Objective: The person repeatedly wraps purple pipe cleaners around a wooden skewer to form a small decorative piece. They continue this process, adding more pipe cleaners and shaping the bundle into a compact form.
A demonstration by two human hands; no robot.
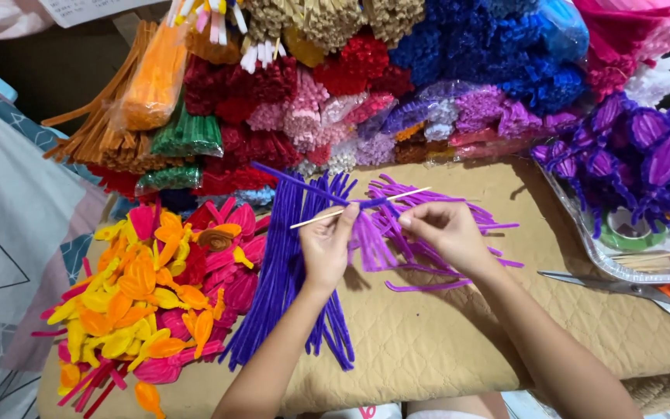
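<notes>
Centrally, the left hand (326, 247) pinches a thin wooden stick (316, 219) — the right hand (445, 230) grips light purple pipe cleaners (372, 242) wrapped onto it.

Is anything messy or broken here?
Nothing looks broken. The scissors lie with their orange handles past the mat's right edge, and loose purple pipe cleaners sprawl by the right hand. The left hand pinches a thin wooden stick.

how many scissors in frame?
1. A pair of orange-handled metal scissors lies on the tan quilted mat at the right edge, beside the clear plastic tray. Its handles are cut off by the frame; more could be hidden off-frame.
</notes>
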